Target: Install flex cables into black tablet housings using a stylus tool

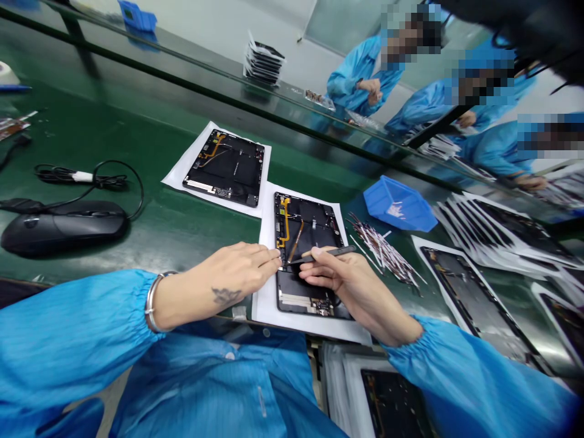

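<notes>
A black tablet housing (323, 230) lies inside up on a white sheet (266, 304) in front of me. An orange flex cable (286, 222) runs along its left side, and a thin brown strip (296, 240) slants across its middle. My right hand (344, 280) pinches black tweezers (335, 252), their tips down at the lower end of that strip. Stretched out flat, the fingers of my left hand (237, 269) touch the housing's left edge near the tips. Whatever lies under those fingertips is hidden.
Another open housing (237, 167) lies behind on its own sheet. To the right are a blue bin (399, 204), a bundle of thin strips (385, 249) and more housings (469, 286). A black mouse (64, 226) with coiled cable sits left. Co-workers in blue sit beyond the glass shelf (191, 64).
</notes>
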The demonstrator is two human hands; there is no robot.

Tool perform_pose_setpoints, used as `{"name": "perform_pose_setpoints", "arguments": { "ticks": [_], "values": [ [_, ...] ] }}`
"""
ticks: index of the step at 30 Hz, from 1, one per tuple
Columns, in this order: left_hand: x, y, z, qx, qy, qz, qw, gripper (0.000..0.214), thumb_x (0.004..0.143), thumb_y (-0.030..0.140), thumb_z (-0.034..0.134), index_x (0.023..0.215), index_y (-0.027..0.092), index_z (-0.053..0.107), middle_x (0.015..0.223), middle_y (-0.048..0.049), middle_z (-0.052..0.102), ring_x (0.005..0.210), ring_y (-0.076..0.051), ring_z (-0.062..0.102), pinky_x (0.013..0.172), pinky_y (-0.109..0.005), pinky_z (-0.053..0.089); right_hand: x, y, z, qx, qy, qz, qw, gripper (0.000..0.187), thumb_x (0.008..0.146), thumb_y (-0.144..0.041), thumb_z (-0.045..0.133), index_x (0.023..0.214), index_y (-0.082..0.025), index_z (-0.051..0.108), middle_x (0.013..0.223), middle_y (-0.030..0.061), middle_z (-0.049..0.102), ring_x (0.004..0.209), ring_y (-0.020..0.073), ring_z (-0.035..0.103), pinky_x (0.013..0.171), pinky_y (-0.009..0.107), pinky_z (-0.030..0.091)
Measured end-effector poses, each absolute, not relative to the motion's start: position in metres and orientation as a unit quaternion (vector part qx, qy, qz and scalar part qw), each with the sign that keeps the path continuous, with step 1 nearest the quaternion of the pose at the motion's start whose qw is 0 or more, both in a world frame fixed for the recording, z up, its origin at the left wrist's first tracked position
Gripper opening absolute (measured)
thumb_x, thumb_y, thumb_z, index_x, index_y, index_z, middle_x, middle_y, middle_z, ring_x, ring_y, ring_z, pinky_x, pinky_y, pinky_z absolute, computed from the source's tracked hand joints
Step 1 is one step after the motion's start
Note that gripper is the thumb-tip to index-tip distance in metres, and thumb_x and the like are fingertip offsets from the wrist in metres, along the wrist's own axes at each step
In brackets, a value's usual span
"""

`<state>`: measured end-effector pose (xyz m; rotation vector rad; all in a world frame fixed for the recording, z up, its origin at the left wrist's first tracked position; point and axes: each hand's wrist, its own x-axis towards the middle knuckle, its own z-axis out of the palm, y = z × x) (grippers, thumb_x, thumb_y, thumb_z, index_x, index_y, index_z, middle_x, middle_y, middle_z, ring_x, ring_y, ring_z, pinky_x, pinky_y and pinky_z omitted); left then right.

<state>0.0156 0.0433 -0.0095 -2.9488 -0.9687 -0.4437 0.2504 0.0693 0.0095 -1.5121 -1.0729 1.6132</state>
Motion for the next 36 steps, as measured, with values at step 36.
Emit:
{"name": "perform_pose_setpoints", "arguments": {
  "ticks": [36],
  "values": [
    [0.0153,0.0442,-0.0152,-0.938,-0.301,-0.170,0.013,0.025,0.100,0.010,0.042,0.119,0.011,0.056,0.128,-0.0123,0.064,0.113,-0.020,0.062,0.094,-0.030,0.047,0.2476,0.0686,0.0081,-0.574,-0.407,0.620,0.347,0.031,0.070,-0.039,0.086,0.076,-0.012,0.071,0.073,0.0117,0.076,0.064,0.0179,0.074,0.059,0.018,0.061]
  ]
}}
